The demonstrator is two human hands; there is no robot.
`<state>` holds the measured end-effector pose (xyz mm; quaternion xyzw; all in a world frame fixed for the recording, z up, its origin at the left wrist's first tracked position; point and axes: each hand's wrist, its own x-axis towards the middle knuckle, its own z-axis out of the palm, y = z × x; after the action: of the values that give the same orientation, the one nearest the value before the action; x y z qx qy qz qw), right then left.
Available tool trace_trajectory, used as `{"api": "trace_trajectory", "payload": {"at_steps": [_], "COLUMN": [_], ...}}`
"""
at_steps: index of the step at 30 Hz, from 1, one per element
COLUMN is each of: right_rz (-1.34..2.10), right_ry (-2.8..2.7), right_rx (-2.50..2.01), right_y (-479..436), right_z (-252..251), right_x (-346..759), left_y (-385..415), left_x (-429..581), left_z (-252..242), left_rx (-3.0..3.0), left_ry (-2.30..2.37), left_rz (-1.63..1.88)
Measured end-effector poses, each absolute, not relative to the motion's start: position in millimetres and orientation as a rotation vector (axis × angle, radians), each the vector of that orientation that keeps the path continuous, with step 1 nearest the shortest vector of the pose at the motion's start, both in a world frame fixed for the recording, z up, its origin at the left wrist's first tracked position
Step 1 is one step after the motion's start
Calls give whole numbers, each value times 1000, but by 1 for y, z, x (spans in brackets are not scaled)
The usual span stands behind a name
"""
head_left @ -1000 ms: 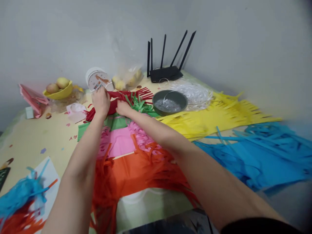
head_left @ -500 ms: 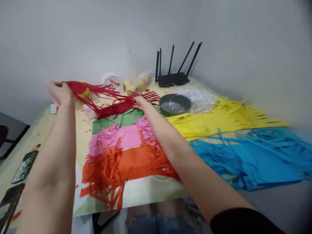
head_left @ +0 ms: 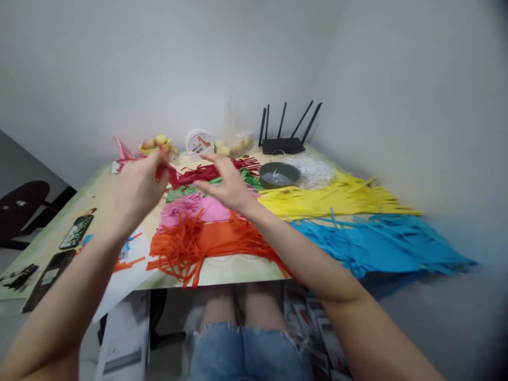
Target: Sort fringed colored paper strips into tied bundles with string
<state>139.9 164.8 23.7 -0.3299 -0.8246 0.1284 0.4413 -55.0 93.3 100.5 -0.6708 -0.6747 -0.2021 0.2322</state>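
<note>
The person's left hand (head_left: 138, 182) is raised above the far left part of the pale yellow-green printed tabletop (head_left: 238, 270), its fingers curled in and clamped on a thin, bright red fringed piece (head_left: 173, 178) (cloth or paper, I cannot tell which), part of which shows beside the fingers. The right hand (head_left: 232, 185) is near it but apart, thumb and fingers spread with a gap between them, and nothing is visible in its grasp.

Behind the hands, a dark red fringed strip (head_left: 204, 173) lies across the tabletop. Nearer the person come a green fringed strip (head_left: 174, 194), a pink fringed strip (head_left: 214, 208) and a wide orange fringed sheet (head_left: 218, 238), the orange one by the front edge. To the right lie a long yellow fringed sheet (head_left: 337, 200) and, in front of it, a bright blue fringed sheet (head_left: 389, 246) reaching past the table's edge.

A round dark grey-green bowl (head_left: 273, 185) stands behind the yellow sheet, beside a tangled white stringy bundle (head_left: 317, 172). A black router with five upright antennas (head_left: 283, 145) is against the wall; farther left are a white round-topped container with a giraffe picture (head_left: 198, 143) and a yellow bowl of fruit (head_left: 145, 152).
</note>
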Motion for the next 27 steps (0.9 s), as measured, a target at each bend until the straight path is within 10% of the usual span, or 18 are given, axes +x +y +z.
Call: {"api": "trace_trajectory", "payload": {"at_steps": [27], "right_rz": [968], "right_ry": [-1907], "right_rx": [-624], "right_y": [33], "right_z": [4], "right_x": [252], "left_y": [-15], "left_x": [-35], "left_z": [15], "left_rx": [-2752], "left_ry": [-1953], "left_rz": [-1786]}}
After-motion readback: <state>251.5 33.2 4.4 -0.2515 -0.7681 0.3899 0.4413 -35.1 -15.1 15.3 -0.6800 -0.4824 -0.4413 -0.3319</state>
